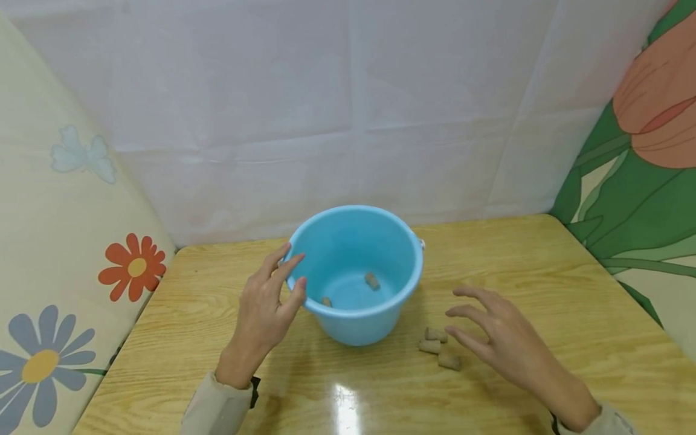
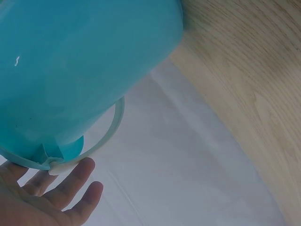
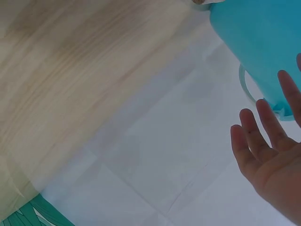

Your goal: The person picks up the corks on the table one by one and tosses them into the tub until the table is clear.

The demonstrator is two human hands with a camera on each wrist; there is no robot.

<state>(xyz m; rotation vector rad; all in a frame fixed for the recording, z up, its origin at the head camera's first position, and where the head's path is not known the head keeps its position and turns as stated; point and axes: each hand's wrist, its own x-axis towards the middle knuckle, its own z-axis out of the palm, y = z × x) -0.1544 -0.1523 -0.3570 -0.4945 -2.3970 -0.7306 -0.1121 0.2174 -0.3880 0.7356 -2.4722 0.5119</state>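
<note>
A light blue bucket (image 1: 356, 329) stands upright on the wooden table in the head view. My left hand (image 1: 266, 305) rests at its left rim, fingers spread and gently bent; in the left wrist view the fingertips lie by the bucket's white handle (image 2: 113, 125). Inside on the bottom lies a small brown cork (image 1: 372, 280), and another cork (image 1: 326, 301) shows partly behind the near rim. To the right of the bucket, three corks (image 1: 449, 361) lie close together on the table. Just right of these hovers my right hand (image 1: 502, 338), fingers loosely extended, holding nothing.
The wood-grain table (image 1: 217, 278) meets a white cloth backdrop (image 1: 272, 121) behind the bucket. Flower-printed panels flank it, with a left panel (image 1: 60, 211) and a right panel (image 1: 652, 199).
</note>
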